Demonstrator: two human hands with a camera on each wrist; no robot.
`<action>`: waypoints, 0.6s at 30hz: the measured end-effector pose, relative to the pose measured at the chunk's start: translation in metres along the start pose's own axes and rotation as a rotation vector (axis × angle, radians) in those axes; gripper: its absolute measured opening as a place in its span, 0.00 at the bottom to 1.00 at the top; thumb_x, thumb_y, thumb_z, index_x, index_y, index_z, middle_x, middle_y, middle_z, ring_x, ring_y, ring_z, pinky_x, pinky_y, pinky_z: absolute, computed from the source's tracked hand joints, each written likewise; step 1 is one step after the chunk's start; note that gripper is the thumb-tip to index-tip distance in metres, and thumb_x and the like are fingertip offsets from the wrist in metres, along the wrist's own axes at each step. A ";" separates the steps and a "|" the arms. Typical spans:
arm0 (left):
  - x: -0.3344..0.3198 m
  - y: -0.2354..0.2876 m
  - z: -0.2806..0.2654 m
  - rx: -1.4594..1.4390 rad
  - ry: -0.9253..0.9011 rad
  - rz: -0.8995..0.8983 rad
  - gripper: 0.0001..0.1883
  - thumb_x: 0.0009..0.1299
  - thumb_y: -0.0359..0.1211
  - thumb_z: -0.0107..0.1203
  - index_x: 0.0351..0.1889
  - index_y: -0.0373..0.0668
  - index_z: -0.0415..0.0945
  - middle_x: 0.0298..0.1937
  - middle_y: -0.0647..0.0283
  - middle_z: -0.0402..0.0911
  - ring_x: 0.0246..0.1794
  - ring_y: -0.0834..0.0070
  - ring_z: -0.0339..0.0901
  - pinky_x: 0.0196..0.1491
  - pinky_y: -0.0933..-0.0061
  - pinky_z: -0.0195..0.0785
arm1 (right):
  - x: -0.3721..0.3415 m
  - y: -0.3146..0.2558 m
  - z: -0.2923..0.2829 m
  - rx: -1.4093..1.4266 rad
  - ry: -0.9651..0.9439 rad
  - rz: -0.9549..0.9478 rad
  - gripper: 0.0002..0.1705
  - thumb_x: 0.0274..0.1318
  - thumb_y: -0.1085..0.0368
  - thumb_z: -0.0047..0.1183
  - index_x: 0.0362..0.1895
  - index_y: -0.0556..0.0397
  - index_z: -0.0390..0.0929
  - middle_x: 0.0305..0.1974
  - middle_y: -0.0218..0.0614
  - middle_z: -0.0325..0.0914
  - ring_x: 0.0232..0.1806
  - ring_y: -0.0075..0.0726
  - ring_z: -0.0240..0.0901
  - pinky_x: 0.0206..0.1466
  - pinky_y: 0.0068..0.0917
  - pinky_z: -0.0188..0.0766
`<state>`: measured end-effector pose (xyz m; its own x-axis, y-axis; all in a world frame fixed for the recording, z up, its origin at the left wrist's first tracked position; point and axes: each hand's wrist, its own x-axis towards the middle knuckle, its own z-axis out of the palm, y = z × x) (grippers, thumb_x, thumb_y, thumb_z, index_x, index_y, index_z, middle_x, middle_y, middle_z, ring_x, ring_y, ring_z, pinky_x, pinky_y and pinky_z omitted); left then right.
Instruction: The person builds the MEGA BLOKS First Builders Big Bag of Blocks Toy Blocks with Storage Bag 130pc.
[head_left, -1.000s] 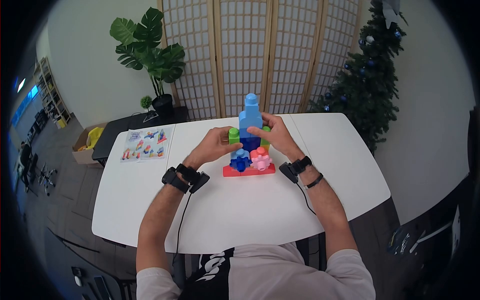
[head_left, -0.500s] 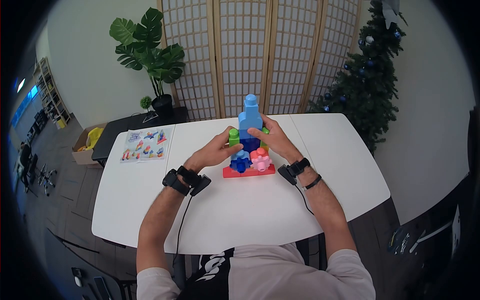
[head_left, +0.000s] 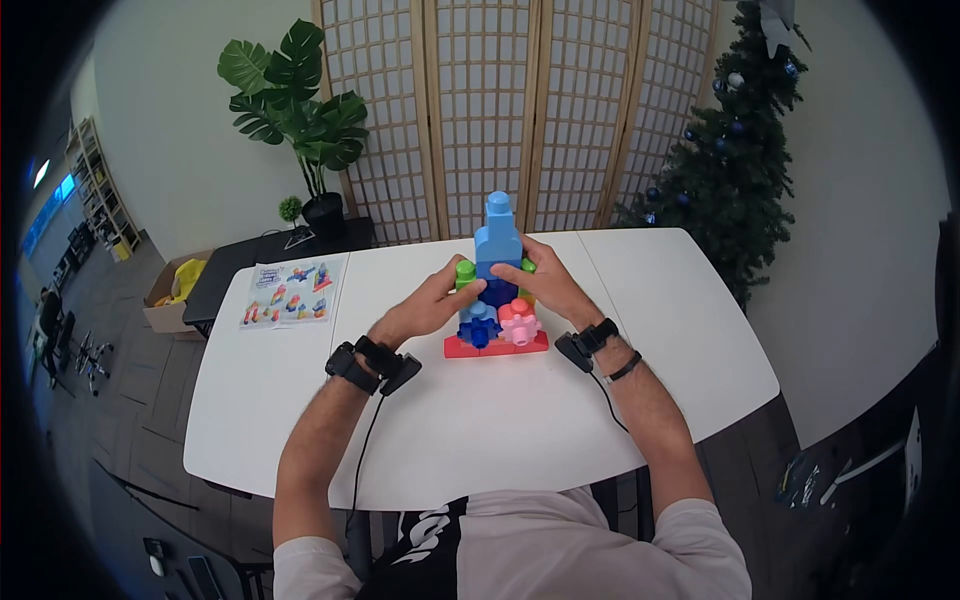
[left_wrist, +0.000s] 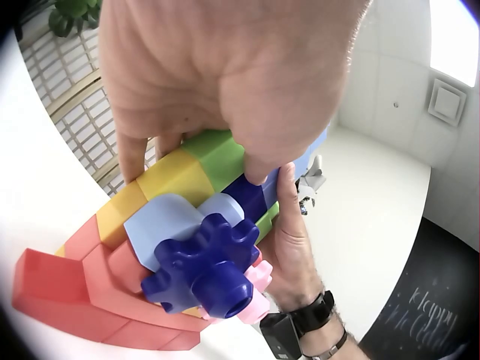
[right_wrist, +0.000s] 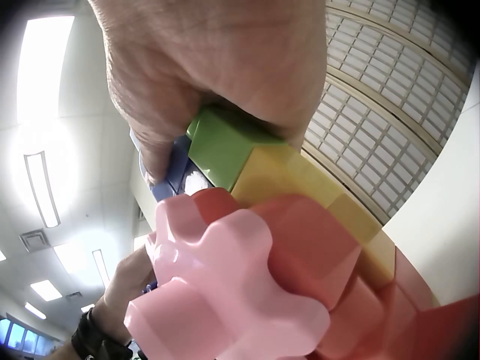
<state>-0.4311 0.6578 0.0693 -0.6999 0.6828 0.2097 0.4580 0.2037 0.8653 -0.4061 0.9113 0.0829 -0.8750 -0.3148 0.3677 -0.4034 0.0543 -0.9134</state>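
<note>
A toy block tower stands on the white table, built on a long red base. Light blue blocks form its top, over a dark blue block. On its left side, my left hand grips the tower near a green block, thumb across the front, other fingers behind. From the right, my right hand holds it by another green block, its thumb also on the front. Low on the front sit a dark blue gear and a pink gear, side by side.
A printed picture sheet of block models lies at the left of the white table. Behind stand a folding screen, a potted plant and a decorated tree. Cables trail from both wrist cameras.
Both hands keep hold of the tower throughout. The fingers of the left hand have shifted slightly at the green block, and the head view has tilted a little.
</note>
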 end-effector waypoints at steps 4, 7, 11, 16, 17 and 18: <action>0.002 -0.005 0.000 -0.008 0.003 0.017 0.17 0.91 0.46 0.51 0.62 0.42 0.69 0.51 0.67 0.77 0.53 0.81 0.72 0.59 0.71 0.70 | -0.001 -0.003 0.000 -0.017 -0.008 -0.005 0.35 0.71 0.59 0.71 0.75 0.58 0.73 0.61 0.37 0.85 0.63 0.29 0.80 0.70 0.32 0.78; 0.001 -0.004 0.000 0.017 0.010 0.009 0.20 0.90 0.48 0.52 0.59 0.41 0.67 0.52 0.58 0.82 0.55 0.74 0.78 0.60 0.64 0.73 | -0.001 -0.003 0.000 -0.029 0.002 -0.012 0.35 0.71 0.59 0.71 0.75 0.58 0.74 0.61 0.37 0.85 0.62 0.29 0.81 0.69 0.32 0.78; -0.001 -0.005 0.001 -0.049 -0.010 0.025 0.19 0.90 0.45 0.52 0.66 0.41 0.67 0.55 0.62 0.80 0.57 0.78 0.75 0.62 0.67 0.72 | -0.002 -0.005 0.000 -0.049 0.007 -0.024 0.35 0.70 0.60 0.72 0.74 0.59 0.75 0.61 0.36 0.85 0.62 0.29 0.81 0.69 0.32 0.78; 0.001 -0.015 0.001 -0.140 -0.052 0.056 0.20 0.91 0.42 0.52 0.72 0.42 0.66 0.61 0.65 0.78 0.62 0.80 0.73 0.67 0.68 0.70 | -0.001 -0.007 -0.003 -0.051 -0.024 -0.005 0.36 0.70 0.60 0.72 0.75 0.59 0.74 0.62 0.37 0.85 0.63 0.30 0.80 0.70 0.33 0.78; 0.001 -0.014 0.001 -0.148 -0.060 0.046 0.20 0.91 0.41 0.52 0.73 0.42 0.66 0.62 0.64 0.78 0.64 0.80 0.73 0.68 0.67 0.70 | 0.000 -0.007 -0.003 -0.056 -0.033 -0.016 0.36 0.70 0.60 0.72 0.75 0.59 0.74 0.62 0.37 0.85 0.63 0.30 0.80 0.70 0.33 0.77; 0.000 -0.013 0.000 -0.155 -0.067 0.037 0.20 0.91 0.40 0.52 0.74 0.42 0.65 0.64 0.64 0.77 0.65 0.79 0.73 0.70 0.66 0.69 | 0.000 -0.007 -0.004 -0.056 -0.033 -0.016 0.36 0.70 0.60 0.72 0.75 0.59 0.74 0.62 0.37 0.85 0.63 0.30 0.80 0.70 0.33 0.77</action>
<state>-0.4373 0.6553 0.0581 -0.6437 0.7342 0.2161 0.3889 0.0705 0.9186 -0.4041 0.9144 0.0899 -0.8596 -0.3471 0.3750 -0.4321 0.1020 -0.8960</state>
